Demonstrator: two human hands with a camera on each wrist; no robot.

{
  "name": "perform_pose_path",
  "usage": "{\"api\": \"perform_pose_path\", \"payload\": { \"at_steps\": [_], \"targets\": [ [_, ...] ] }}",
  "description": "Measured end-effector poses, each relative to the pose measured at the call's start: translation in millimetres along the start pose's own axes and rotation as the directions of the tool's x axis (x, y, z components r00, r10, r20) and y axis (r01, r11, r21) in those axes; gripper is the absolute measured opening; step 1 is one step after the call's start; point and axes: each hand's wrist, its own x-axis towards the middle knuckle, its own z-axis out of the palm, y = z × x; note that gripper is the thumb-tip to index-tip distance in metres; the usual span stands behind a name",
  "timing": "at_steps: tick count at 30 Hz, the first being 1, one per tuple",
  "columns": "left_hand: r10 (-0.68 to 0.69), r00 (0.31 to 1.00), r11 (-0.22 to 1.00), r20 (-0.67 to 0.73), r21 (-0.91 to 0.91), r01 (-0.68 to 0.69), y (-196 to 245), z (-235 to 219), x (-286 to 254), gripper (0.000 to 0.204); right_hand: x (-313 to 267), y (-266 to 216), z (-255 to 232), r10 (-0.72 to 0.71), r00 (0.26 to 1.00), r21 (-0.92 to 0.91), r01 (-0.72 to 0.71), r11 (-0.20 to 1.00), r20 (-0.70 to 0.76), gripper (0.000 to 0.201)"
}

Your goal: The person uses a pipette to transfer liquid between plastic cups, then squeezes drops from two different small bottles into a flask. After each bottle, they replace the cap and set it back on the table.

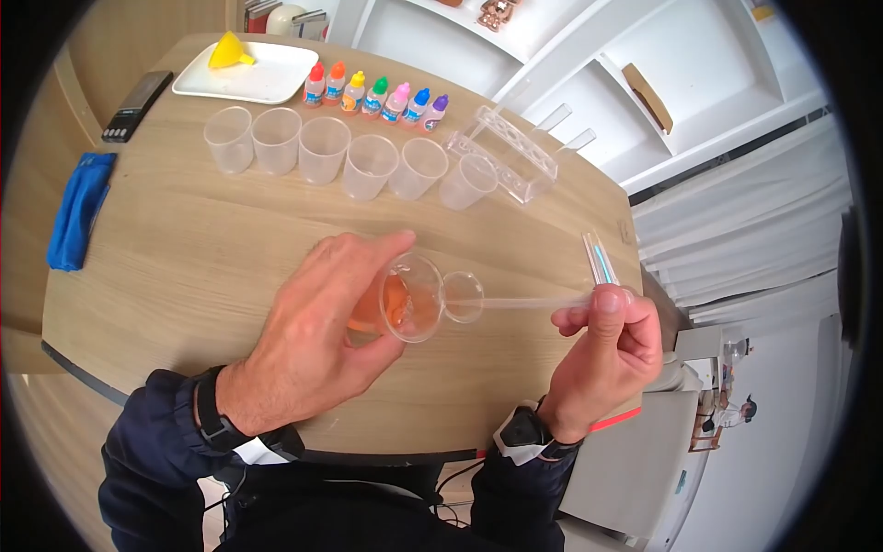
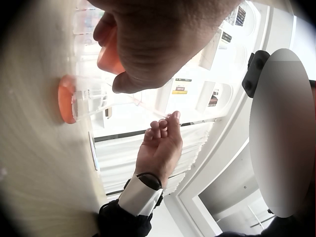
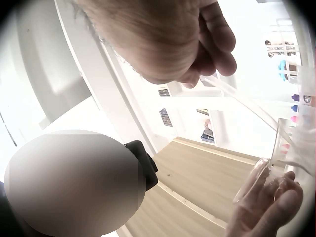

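Observation:
My left hand grips a clear plastic cup from the side, thumb and fingers around it. The cup is tilted to the right, and orange liquid shows in it. Right at its rim is the round mouth of a clear conical flask. In the left wrist view the flask stands on the table with orange liquid at its base. My right hand pinches a long clear rod between thumb and fingers. The rod reaches left to the flask's mouth.
Beyond the hands stand several clear cups, small capped dye bottles and a clear test tube rack. A white tray holds a yellow funnel. Thin clear tubes lie near my right hand. A blue cloth and black scale lie left.

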Motion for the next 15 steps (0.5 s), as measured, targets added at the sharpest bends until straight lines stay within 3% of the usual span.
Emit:
{"api": "perform_pose_path", "payload": {
  "at_steps": [6,9,12,15],
  "targets": [
    [0.000,1.000,1.000,-0.002,0.005,0.000,0,-1,0,0.078,-2,-2,4,-0.032,0.998,-0.026,0.031,0.999,-0.045,0.019],
    [-0.001,1.000,1.000,-0.004,-0.003,0.001,-1,-1,-1,0.079,3,-1,-3,-0.125,0.987,-0.071,0.118,0.991,-0.102,0.025],
    [-0.006,1.000,1.000,-0.004,-0.018,0.006,-3,-1,-2,0.079,5,-9,1,-0.114,0.961,0.071,0.135,0.988,-0.250,0.029],
    [-0.009,1.000,1.000,-0.003,-0.013,0.009,-2,-1,-1,0.079,-3,-16,2,-0.126,0.980,0.159,0.150,0.976,-0.153,0.028]
  ]
}}
